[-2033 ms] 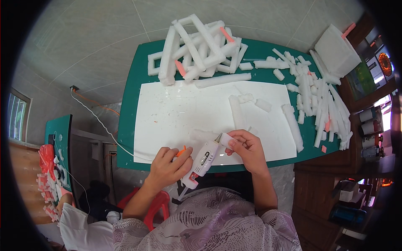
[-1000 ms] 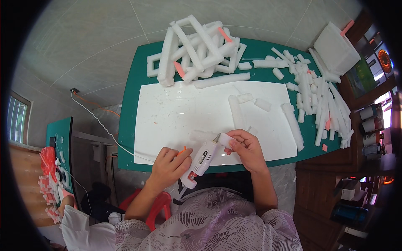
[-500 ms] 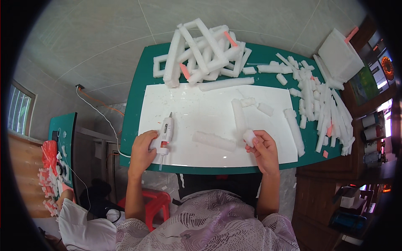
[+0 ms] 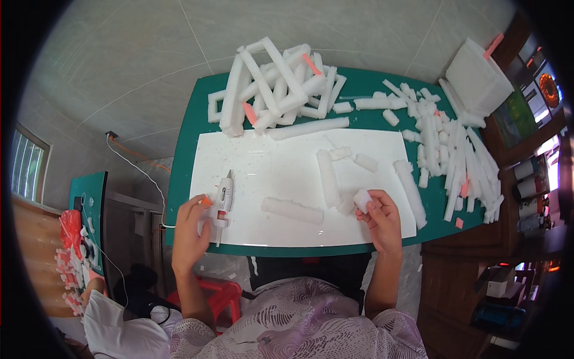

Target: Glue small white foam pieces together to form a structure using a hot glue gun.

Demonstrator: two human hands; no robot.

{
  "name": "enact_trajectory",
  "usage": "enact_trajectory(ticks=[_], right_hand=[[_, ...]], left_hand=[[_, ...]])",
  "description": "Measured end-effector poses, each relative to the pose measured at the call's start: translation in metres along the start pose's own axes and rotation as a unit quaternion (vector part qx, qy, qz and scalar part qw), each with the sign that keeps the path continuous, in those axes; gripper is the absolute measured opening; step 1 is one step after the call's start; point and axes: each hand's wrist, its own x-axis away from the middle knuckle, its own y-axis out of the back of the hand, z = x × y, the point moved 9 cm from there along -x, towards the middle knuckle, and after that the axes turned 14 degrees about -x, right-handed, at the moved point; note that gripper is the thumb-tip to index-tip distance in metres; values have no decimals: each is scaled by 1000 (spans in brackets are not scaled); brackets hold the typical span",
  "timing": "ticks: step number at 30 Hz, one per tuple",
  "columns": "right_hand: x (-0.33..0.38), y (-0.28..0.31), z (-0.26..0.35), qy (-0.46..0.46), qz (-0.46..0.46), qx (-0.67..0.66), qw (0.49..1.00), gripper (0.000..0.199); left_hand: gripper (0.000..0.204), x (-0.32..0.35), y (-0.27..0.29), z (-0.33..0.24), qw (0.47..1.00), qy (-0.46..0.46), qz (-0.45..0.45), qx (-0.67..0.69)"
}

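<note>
Near the white board's [image 4: 287,237] front left corner, the left hand [image 4: 192,236] is released, thumb and fingers parted beside a white glue gun [image 4: 224,197]; near the front right corner, the right hand [image 4: 384,222] pinches a small foam block [image 4: 362,200]. Bare board lies between them, interrupted by a foam bar [image 4: 292,210]. Beyond, foam frames [image 4: 275,105] crowd the green desk's [image 4: 186,149] far left edge, and foam strips [image 4: 459,164] cover its right side.
</note>
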Motion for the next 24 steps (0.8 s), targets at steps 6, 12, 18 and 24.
enact_trajectory(ticks=[6, 12, 18, 24], right_hand=[[1, -13, 1, -18, 35, 9, 999, 31], [8, -26, -3, -25, 85, 74, 993, 45], [15, -39, 7, -16, 90, 73, 993, 43], [23, -80, 15, 40, 174, 102, 979, 38]], left_hand=[[65, -22, -39, -98, 992, -80, 6, 96], [55, -37, -65, -98, 991, -109, 47, 54], [41, -35, -14, -105, 962, -58, 17, 267], [48, -33, 0, -117, 886, -94, -65, 449]])
